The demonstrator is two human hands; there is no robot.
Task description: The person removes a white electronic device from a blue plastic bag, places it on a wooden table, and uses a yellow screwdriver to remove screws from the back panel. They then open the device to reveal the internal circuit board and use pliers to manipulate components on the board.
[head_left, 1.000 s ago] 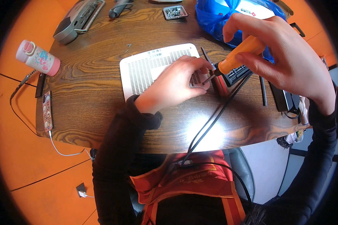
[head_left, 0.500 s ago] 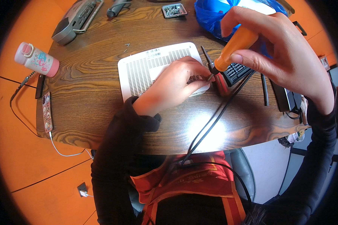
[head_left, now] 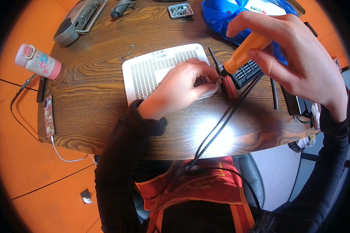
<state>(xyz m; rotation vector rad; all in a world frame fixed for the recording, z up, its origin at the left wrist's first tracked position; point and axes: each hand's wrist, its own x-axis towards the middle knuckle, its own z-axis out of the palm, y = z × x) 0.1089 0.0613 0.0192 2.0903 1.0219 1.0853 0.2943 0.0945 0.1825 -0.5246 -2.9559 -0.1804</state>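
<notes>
A white casing (head_left: 138, 79) with a slotted, vented face lies flat on the table. My left hand (head_left: 181, 83) rests across its right side, thumb and forefinger pinched around the lower shaft of a screwdriver at the casing's right edge. The fingertips hide the tool's tip. My right hand (head_left: 291, 58) is at the screwdriver's orange handle (head_left: 243, 52), which tilts up to the right; the thumb lies along the handle and the forefinger arches away from it. Just beyond the tip, a red-handled screwdriver (head_left: 230, 87) lies beside a black slotted part (head_left: 247, 75).
A tray of small screws (head_left: 181, 11) and a blue plastic bag (head_left: 217, 19) stand at the back. A grey device (head_left: 72, 29) is at the far left, with a bottle (head_left: 39, 62) and a phone (head_left: 49, 116) nearer. Black cables (head_left: 221, 124) cross the front edge.
The orange handle has tilted slightly and my right hand has turned and loosened around it, its forefinger lifting off. My left hand and the casing stay in place.
</notes>
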